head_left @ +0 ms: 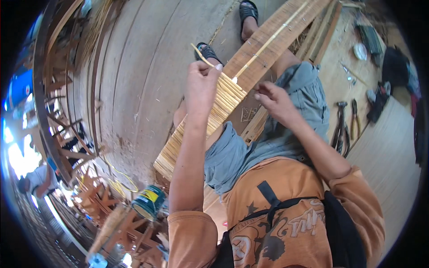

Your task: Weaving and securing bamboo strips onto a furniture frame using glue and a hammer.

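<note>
**Thin bamboo strips, light but easy to split**

While we sat on the wooden floor (134, 67) with the long wooden frame (268, 42) lying across our lap, our left hand (201, 85) was raised over the panel of bamboo strips (210, 120). Its fingers were closed in a pinch around one thin bamboo sliver (202, 56), whose free end stuck out above the knuckles toward our sandal (206, 52). Our right hand (275, 100) was just beside the panel's upper edge, the fingers half bent and loose; we could not tell if it pressed on the frame or only hovered, and it seemed to hold nothing.

We judged the sliver to be very light, springy along its length, and weak across the grain, so a hard bend would probably snap or split it. Its edges could be sharp. A pinch near the working end, as the left hand had, seemed the good place, because a grip far back would let it whip and buckle. The panel itself looked stiffer, many strips packed side by side, and it rested from our knee down toward the floor.

A green tin can (149, 202) stood near our left elbow. Pliers (355, 118) and another hand tool (340, 127) lay on the floor well apart, on our right side.
</note>
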The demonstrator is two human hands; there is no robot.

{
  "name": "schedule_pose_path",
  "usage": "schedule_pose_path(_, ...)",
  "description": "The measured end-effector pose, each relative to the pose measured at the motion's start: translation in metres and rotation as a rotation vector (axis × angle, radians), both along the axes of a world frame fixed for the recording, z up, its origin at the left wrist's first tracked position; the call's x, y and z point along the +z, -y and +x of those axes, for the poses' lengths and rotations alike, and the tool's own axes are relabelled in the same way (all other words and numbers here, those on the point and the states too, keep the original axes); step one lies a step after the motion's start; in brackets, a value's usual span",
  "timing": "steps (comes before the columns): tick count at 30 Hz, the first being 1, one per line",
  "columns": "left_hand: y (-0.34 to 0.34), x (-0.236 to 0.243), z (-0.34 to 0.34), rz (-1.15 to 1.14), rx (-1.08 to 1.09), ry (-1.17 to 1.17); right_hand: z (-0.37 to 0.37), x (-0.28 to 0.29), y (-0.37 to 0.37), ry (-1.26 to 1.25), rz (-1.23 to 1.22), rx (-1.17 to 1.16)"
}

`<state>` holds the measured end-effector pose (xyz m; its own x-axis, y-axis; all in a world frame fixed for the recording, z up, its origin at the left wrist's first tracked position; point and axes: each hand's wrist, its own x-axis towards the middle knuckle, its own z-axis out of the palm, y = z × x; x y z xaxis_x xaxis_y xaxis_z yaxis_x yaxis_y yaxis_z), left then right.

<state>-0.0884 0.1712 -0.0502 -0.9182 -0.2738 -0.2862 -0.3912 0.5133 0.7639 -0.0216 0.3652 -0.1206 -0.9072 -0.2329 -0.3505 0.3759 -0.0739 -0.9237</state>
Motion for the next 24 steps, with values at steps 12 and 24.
schedule_pose_path(12,0.024,0.002,-0.007,0.456,-0.125,0.454,-0.016,-0.004,0.02,0.14,0.078,0.309)
schedule_pose_path(24,0.022,0.011,-0.013,0.549,-0.217,0.574,-0.004,0.013,0.018,0.155,-0.143,0.11)
